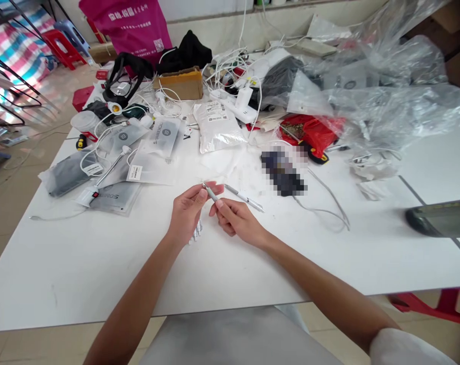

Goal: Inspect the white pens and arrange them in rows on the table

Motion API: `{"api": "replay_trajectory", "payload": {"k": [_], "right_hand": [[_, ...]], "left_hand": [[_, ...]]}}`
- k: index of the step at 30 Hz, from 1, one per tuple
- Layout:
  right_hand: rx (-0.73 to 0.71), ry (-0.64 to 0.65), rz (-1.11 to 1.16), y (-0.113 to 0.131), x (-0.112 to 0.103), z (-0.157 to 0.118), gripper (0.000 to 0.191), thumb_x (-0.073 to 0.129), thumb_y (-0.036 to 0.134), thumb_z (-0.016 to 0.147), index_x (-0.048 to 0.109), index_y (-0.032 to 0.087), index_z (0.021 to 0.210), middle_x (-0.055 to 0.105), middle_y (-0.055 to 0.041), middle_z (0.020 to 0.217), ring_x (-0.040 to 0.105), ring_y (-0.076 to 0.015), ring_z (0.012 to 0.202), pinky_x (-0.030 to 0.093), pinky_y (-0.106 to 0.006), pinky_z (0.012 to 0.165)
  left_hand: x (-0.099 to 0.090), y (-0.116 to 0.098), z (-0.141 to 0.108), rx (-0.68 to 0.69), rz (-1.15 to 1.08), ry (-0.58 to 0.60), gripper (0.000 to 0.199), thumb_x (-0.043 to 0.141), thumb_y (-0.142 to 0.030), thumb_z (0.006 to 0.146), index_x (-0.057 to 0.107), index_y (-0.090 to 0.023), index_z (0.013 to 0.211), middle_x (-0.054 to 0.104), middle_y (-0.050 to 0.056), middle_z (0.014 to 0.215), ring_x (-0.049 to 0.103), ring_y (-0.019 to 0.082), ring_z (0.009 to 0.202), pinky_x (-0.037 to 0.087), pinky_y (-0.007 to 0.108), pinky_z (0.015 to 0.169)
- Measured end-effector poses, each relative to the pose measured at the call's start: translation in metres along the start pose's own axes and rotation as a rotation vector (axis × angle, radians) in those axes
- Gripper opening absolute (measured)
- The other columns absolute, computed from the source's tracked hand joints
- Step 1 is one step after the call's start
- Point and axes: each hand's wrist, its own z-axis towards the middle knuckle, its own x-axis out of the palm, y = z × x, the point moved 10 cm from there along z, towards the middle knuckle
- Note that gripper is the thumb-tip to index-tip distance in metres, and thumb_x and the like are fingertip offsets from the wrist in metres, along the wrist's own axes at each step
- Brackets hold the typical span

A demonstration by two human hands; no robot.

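Both hands meet above the middle of the white table [252, 268]. My right hand [235, 218] is closed around the lower part of a grey and silver pen [211, 193]. My left hand [187, 210] pinches the pen's silver upper end between thumb and fingers. Just behind my right hand, a white and silver pen [245, 197] lies slanting on the table. Several silver pens [197, 232] lie partly hidden beneath my left hand.
Packaged dark items [72, 172] and cables lie at the left. A white plastic package [218, 126] sits behind the hands. At the right are a pixelated dark object [285, 172] with a cable, a red bag [317, 132], clear plastic [397, 106] and a dark cylindrical object [443, 219].
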Motion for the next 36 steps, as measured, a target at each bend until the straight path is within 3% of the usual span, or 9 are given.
{"api": "replay_trajectory", "payload": {"k": [4, 7, 10, 14, 19, 23, 27, 31, 36], "right_hand": [[-0.053, 0.032, -0.058, 0.015, -0.002, -0.001, 0.053, 0.034, 0.065, 0.109, 0.062, 0.020, 0.106, 0.044, 0.0034, 0.070, 0.041, -0.0130, 0.056, 0.041, -0.029, 0.055], [-0.305, -0.326, -0.662, 0.048, -0.042, -0.005, 0.054, 0.043, 0.062, 0.107, 0.065, 0.017, 0.127, 0.066, -0.0171, 0.118, 0.060, -0.0311, 0.112, 0.048, -0.053, 0.100], [-0.193, -0.769, -1.147, 0.052, -0.093, -0.014, 0.072, 0.045, 0.063, 0.105, 0.055, 0.004, 0.144, 0.039, -0.0338, 0.160, 0.029, -0.0477, 0.152, 0.025, -0.070, 0.118], [0.050, -0.873, -1.365, 0.025, -0.135, -0.011, 0.092, 0.039, 0.066, 0.105, 0.048, -0.018, 0.140, 0.020, -0.0516, 0.161, 0.008, -0.0510, 0.161, 0.021, -0.070, 0.121], [0.021, -0.840, -1.387, 0.016, -0.143, -0.006, 0.074, 0.041, 0.060, 0.108, 0.050, 0.002, 0.153, 0.018, -0.0369, 0.170, 0.012, -0.0489, 0.161, 0.024, -0.070, 0.120], [-0.205, -0.750, -1.172, 0.040, -0.118, -0.005, 0.057, 0.040, 0.056, 0.109, 0.059, 0.015, 0.144, 0.045, -0.0258, 0.158, 0.038, -0.0421, 0.150, 0.034, -0.063, 0.116], [-0.222, -0.334, -0.555, 0.034, -0.067, 0.003, 0.046, 0.039, 0.056, 0.111, 0.061, 0.021, 0.128, 0.072, -0.0115, 0.108, 0.067, -0.0248, 0.101, 0.051, -0.041, 0.091], [-0.006, -0.008, -0.057, 0.006, -0.011, 0.003, 0.047, 0.047, 0.065, 0.107, 0.063, 0.020, 0.105, 0.051, 0.0029, 0.071, 0.043, -0.0128, 0.061, 0.036, -0.028, 0.058], [0.254, 0.196, 0.563, -0.012, 0.024, -0.003, 0.049, 0.056, 0.065, 0.103, 0.048, 0.022, 0.083, 0.019, 0.0115, 0.064, 0.011, -0.0069, 0.051, 0.018, -0.025, 0.050]], "left_hand": [[0.000, 0.005, 0.002, -0.045, -0.074, 0.037, 0.032, 0.081, -0.045, 0.091, 0.081, -0.021, 0.112, 0.081, 0.012, 0.111, 0.075, 0.028, 0.110, 0.054, 0.044, 0.103], [-0.024, -0.002, 0.006, 0.020, -0.148, -0.116, 0.025, 0.083, -0.043, 0.089, 0.080, -0.022, 0.103, 0.080, 0.005, 0.100, 0.075, 0.021, 0.097, 0.056, 0.041, 0.102], [-0.044, -0.009, 0.010, 0.056, -0.207, -0.217, 0.024, 0.084, -0.042, 0.089, 0.078, -0.024, 0.102, 0.078, 0.002, 0.099, 0.073, 0.016, 0.095, 0.056, 0.039, 0.103], [-0.050, -0.012, 0.011, 0.046, -0.242, -0.232, 0.024, 0.086, -0.042, 0.087, 0.078, -0.024, 0.100, 0.078, 0.001, 0.100, 0.073, 0.015, 0.095, 0.055, 0.036, 0.102], [-0.038, -0.006, 0.009, -0.023, -0.244, -0.174, 0.026, 0.087, -0.042, 0.086, 0.078, -0.022, 0.100, 0.079, 0.003, 0.099, 0.075, 0.017, 0.093, 0.055, 0.036, 0.099], [-0.028, -0.005, 0.007, -0.033, -0.245, -0.111, 0.024, 0.085, -0.040, 0.088, 0.075, -0.021, 0.099, 0.080, 0.004, 0.101, 0.077, 0.020, 0.097, 0.054, 0.038, 0.103], [-0.031, -0.008, 0.008, 0.006, -0.180, -0.122, 0.025, 0.085, -0.041, 0.087, 0.073, -0.021, 0.097, 0.082, 0.006, 0.104, 0.078, 0.024, 0.103, 0.053, 0.042, 0.106], [-0.025, -0.009, 0.007, 0.011, -0.109, -0.063, 0.026, 0.087, -0.039, 0.086, 0.068, -0.022, 0.093, 0.083, 0.008, 0.105, 0.077, 0.028, 0.110, 0.051, 0.045, 0.107], [-0.003, -0.009, 0.001, -0.043, -0.202, 0.092, 0.035, 0.073, -0.046, 0.097, 0.072, -0.026, 0.125, 0.075, 0.011, 0.134, 0.070, 0.029, 0.128, 0.048, 0.046, 0.115]]}}
